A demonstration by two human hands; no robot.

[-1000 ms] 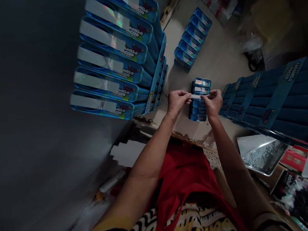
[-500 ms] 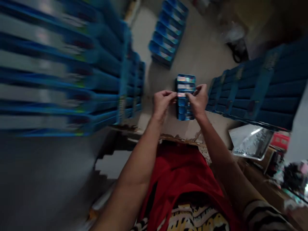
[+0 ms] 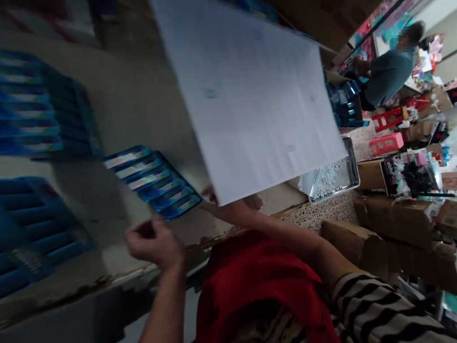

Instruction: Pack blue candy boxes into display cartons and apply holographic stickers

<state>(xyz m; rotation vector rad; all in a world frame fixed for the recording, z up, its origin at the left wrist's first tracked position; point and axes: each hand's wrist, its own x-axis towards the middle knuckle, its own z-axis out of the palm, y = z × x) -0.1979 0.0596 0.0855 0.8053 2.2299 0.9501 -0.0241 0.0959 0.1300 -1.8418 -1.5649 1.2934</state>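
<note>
A row of narrow blue boxes [image 3: 171,190] lies at an angle on the worktop, and pale shiny strips show along those at its upper left. Just below that row is my left hand [image 3: 157,243], with thumb and fingers curled together; whether anything small is in them cannot be made out. My right hand [image 3: 233,212] is at the right end of the row, its fingers blurred and partly covered by the corner of a large white panel [image 3: 264,109]. I cannot tell if it touches the panel or the boxes.
More blue boxes stand stacked at the left [image 3: 28,105] and lower left [image 3: 39,233]. A metal tray [image 3: 352,162] with small glittery pieces sits right of the panel. Cardboard boxes [image 3: 392,219] and red stools [image 3: 387,119] are further right, near a seated person [image 3: 389,76].
The view has swung to the right, so the white panel and the room beyond now show. Both hands have left the strip they were on; my left hand has drawn back from the boxes.
</note>
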